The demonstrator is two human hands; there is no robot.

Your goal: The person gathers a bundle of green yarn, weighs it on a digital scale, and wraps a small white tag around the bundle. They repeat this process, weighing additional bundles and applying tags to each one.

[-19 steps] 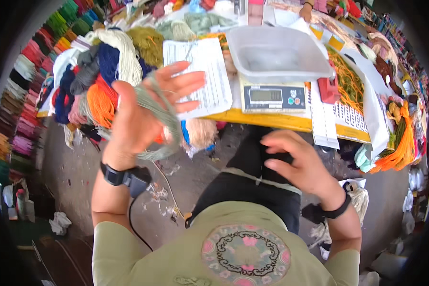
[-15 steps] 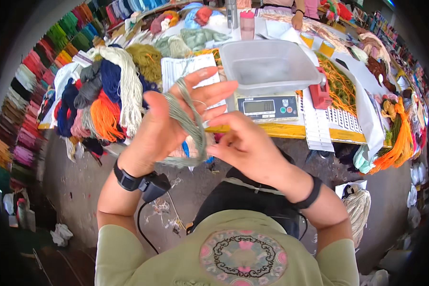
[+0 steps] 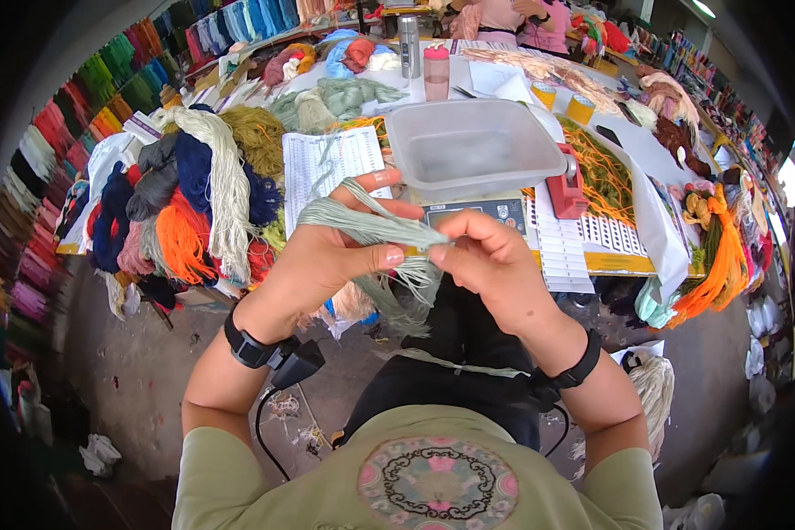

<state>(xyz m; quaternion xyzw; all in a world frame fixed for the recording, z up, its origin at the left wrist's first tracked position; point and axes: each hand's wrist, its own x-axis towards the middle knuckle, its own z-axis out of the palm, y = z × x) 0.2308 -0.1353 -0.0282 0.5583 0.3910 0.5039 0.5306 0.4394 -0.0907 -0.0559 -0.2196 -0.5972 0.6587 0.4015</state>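
Observation:
A grey-green skein of yarn (image 3: 362, 225) stretches between my two hands above my lap. It lies across the palm and fingers of my left hand (image 3: 305, 269), whose thumb presses on it. At the skein's right end, my right hand (image 3: 499, 274) pinches the gathered strands between thumb and fingertips. Loose loops and cut-looking ends hang below the hands. A thin pale bundle of strands (image 3: 455, 364) lies across my dark trousers. Just beyond the hands stands a digital scale (image 3: 511, 213), partly hidden, with a translucent plastic tub (image 3: 481, 184) on it.
A red tape dispenser (image 3: 567, 193) stands right of the tub, a printed sheet (image 3: 314, 163) left of it. Piled skeins (image 3: 230, 185) cover the table's left side; orange yarn (image 3: 715, 265) hangs at the right. Behind are a pink bottle (image 3: 435, 75), a metal flask (image 3: 408, 49) and co-workers.
My left hand, spread with the yarn looped around it before, has closed onto the skein. My right hand has risen slightly and now pinches the skein's end. The head view has shifted.

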